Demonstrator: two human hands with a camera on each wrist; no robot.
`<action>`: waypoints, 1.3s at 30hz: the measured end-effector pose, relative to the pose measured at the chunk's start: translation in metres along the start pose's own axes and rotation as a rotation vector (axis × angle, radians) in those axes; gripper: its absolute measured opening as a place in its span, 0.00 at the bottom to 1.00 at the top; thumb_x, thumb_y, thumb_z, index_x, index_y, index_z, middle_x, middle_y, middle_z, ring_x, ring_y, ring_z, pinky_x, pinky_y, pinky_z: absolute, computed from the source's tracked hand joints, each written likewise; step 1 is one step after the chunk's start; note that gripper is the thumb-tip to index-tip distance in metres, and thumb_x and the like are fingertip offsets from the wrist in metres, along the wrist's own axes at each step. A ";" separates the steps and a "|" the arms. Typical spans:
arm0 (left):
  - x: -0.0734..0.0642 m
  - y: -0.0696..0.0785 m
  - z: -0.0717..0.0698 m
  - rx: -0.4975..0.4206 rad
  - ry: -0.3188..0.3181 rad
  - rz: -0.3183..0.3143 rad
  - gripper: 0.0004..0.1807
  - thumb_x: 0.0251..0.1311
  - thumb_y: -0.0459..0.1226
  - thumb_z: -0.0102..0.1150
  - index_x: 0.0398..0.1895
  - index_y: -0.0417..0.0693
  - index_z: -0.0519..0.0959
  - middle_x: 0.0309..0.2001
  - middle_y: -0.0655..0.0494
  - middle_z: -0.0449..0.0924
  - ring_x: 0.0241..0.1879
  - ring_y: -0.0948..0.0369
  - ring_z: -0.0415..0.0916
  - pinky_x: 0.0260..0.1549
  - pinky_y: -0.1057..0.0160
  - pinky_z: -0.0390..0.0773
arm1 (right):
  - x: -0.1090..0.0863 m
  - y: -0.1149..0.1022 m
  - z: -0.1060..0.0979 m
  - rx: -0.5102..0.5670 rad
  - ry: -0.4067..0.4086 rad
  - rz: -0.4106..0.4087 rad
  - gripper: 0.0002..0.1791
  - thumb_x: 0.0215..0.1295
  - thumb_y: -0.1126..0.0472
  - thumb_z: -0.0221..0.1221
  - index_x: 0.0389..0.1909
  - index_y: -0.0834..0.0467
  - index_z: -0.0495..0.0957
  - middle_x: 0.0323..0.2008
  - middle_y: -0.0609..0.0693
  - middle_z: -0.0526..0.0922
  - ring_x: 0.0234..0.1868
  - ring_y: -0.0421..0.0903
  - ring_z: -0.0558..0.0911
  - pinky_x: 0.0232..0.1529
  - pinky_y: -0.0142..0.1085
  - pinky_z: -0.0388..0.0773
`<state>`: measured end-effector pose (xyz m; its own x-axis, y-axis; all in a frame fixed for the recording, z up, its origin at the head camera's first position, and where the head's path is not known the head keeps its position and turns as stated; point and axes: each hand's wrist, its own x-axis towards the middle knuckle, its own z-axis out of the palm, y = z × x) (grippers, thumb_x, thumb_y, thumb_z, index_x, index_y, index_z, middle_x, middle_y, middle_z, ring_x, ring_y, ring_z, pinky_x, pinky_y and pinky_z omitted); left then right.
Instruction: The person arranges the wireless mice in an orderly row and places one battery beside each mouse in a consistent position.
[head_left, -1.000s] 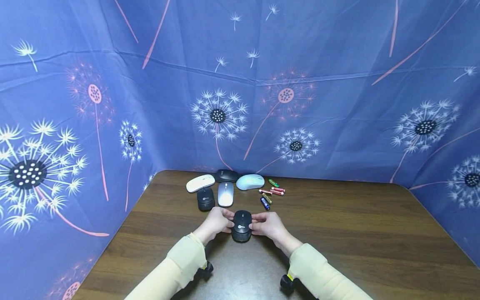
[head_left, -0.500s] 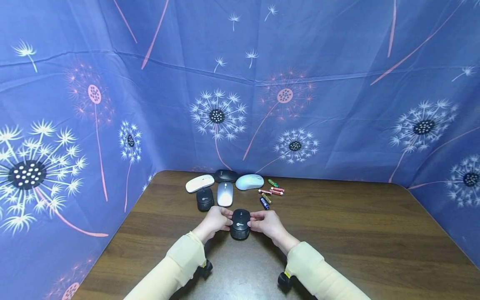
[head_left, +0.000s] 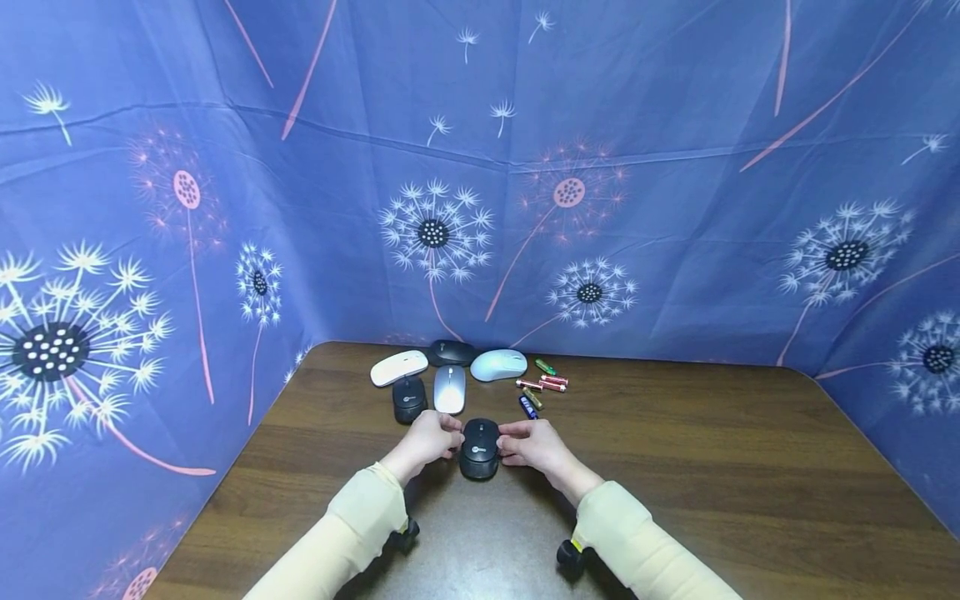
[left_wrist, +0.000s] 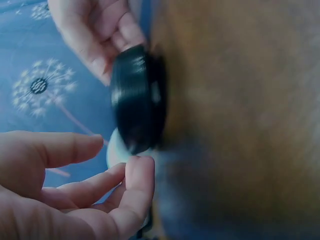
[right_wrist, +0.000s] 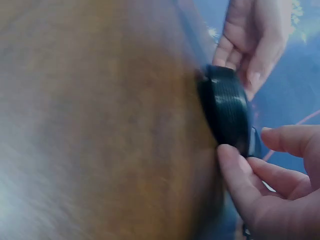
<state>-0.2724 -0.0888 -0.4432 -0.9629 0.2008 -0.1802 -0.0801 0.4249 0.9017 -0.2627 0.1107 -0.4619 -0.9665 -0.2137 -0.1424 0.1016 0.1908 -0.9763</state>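
Note:
A black computer mouse (head_left: 479, 448) with a pale logo lies on the wooden table between both hands. On its left side is my left hand (head_left: 424, 442), its fingertips close to the mouse. From the left wrist view, this left hand (left_wrist: 95, 187) has its thumb spread away from the fingers, which lie at the mouse's end. Opposite it, my right hand (head_left: 542, 452) is at the mouse's right side. In the right wrist view a fingertip of the right hand (right_wrist: 280, 185) touches or nearly touches the mouse (right_wrist: 227, 107), while the thumb stands apart from it.
Several other mice stand behind: a white one (head_left: 400, 367), a black one (head_left: 409, 399), a silver one (head_left: 449, 389), a dark one (head_left: 452, 352) and a pale blue one (head_left: 498, 365). Loose batteries, including a blue one (head_left: 528, 407), lie to their right. Patterned blue cloth (head_left: 480, 167) borders the table.
The mouse first shifted slightly left and away with both hands, then stayed put. Since half a second ago, my left hand's fingers have loosened and drawn slightly left; the right hand's have shifted little.

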 end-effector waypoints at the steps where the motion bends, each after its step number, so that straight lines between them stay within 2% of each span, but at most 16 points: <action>1: 0.000 0.002 -0.002 0.010 0.005 -0.003 0.14 0.59 0.27 0.55 0.48 0.27 0.75 0.41 0.41 0.80 0.39 0.52 0.80 0.36 0.57 0.82 | 0.001 -0.001 -0.002 -0.001 -0.010 0.013 0.19 0.61 0.71 0.57 0.51 0.77 0.72 0.38 0.65 0.83 0.35 0.49 0.84 0.39 0.42 0.83; 6: 0.003 0.009 -0.017 0.048 0.019 -0.017 0.15 0.63 0.31 0.52 0.50 0.29 0.75 0.41 0.41 0.79 0.39 0.51 0.78 0.37 0.58 0.80 | 0.004 -0.010 -0.009 -0.031 -0.019 0.054 0.18 0.62 0.71 0.55 0.51 0.76 0.72 0.37 0.63 0.83 0.35 0.51 0.84 0.39 0.42 0.83; 10: 0.009 0.014 -0.029 0.052 0.023 -0.023 0.17 0.66 0.32 0.48 0.53 0.29 0.73 0.44 0.39 0.79 0.43 0.50 0.79 0.40 0.58 0.80 | 0.008 -0.018 -0.011 -0.054 -0.015 0.058 0.19 0.63 0.71 0.51 0.53 0.77 0.70 0.39 0.65 0.81 0.34 0.50 0.83 0.39 0.42 0.83; 15: 0.021 0.023 -0.044 0.019 0.028 -0.025 0.20 0.67 0.32 0.45 0.57 0.27 0.70 0.50 0.34 0.76 0.49 0.46 0.77 0.45 0.56 0.79 | 0.018 -0.032 -0.012 -0.080 -0.008 0.063 0.20 0.64 0.70 0.50 0.55 0.76 0.68 0.40 0.66 0.80 0.34 0.49 0.83 0.38 0.42 0.83; 19: 0.034 0.030 -0.053 0.020 0.046 -0.055 0.22 0.67 0.34 0.44 0.60 0.27 0.67 0.54 0.34 0.73 0.52 0.46 0.75 0.50 0.55 0.77 | 0.031 -0.039 -0.010 -0.100 -0.001 0.059 0.20 0.66 0.69 0.49 0.56 0.75 0.69 0.44 0.68 0.79 0.37 0.52 0.83 0.43 0.44 0.82; 24: 0.049 0.032 -0.054 0.010 0.088 -0.087 0.27 0.65 0.36 0.46 0.63 0.27 0.62 0.63 0.35 0.66 0.60 0.46 0.68 0.56 0.53 0.72 | 0.043 -0.042 -0.006 -0.075 0.014 0.077 0.20 0.67 0.67 0.48 0.56 0.74 0.69 0.46 0.68 0.79 0.43 0.56 0.82 0.46 0.44 0.80; 28: 0.056 0.030 -0.053 -0.026 0.098 -0.096 0.30 0.64 0.36 0.46 0.65 0.25 0.58 0.67 0.34 0.58 0.65 0.45 0.62 0.61 0.51 0.67 | 0.051 -0.037 -0.002 -0.042 0.016 0.059 0.20 0.67 0.66 0.49 0.54 0.76 0.69 0.40 0.64 0.81 0.40 0.53 0.83 0.43 0.42 0.81; 31: 0.060 0.028 -0.052 -0.028 0.119 -0.099 0.27 0.63 0.35 0.45 0.61 0.26 0.63 0.61 0.36 0.66 0.61 0.46 0.65 0.61 0.51 0.67 | 0.056 -0.033 -0.001 -0.039 -0.008 0.017 0.20 0.69 0.64 0.48 0.52 0.77 0.69 0.37 0.61 0.81 0.37 0.50 0.83 0.41 0.40 0.82; 32: 0.061 0.028 -0.052 -0.026 0.130 -0.101 0.24 0.62 0.35 0.45 0.58 0.26 0.66 0.54 0.38 0.70 0.57 0.47 0.68 0.60 0.51 0.68 | 0.054 -0.037 0.001 -0.036 -0.009 0.025 0.19 0.69 0.64 0.47 0.52 0.77 0.70 0.37 0.61 0.81 0.38 0.51 0.83 0.43 0.41 0.81; 35: 0.064 0.028 -0.051 -0.034 0.136 -0.111 0.20 0.61 0.35 0.46 0.51 0.27 0.69 0.46 0.44 0.70 0.52 0.48 0.69 0.59 0.51 0.68 | 0.056 -0.045 0.006 -0.026 -0.015 0.063 0.20 0.69 0.64 0.46 0.52 0.78 0.69 0.39 0.62 0.79 0.42 0.54 0.81 0.49 0.46 0.79; 37: 0.066 0.029 -0.050 -0.059 0.119 -0.117 0.22 0.61 0.35 0.45 0.53 0.27 0.68 0.49 0.42 0.70 0.55 0.47 0.68 0.61 0.49 0.66 | 0.062 -0.046 0.011 -0.012 -0.005 0.098 0.20 0.68 0.65 0.46 0.53 0.77 0.68 0.42 0.64 0.78 0.44 0.56 0.80 0.51 0.49 0.77; 39: 0.067 0.030 -0.050 -0.080 0.098 -0.126 0.25 0.61 0.35 0.45 0.58 0.25 0.64 0.59 0.38 0.66 0.62 0.46 0.64 0.63 0.48 0.63 | 0.076 -0.039 0.014 -0.008 0.006 0.116 0.21 0.68 0.65 0.47 0.54 0.78 0.67 0.45 0.66 0.77 0.45 0.57 0.80 0.51 0.50 0.77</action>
<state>-0.3522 -0.1064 -0.4089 -0.9641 0.0617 -0.2582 -0.2184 0.3687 0.9035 -0.3366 0.0735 -0.4373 -0.9498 -0.1842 -0.2530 0.2107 0.2217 -0.9521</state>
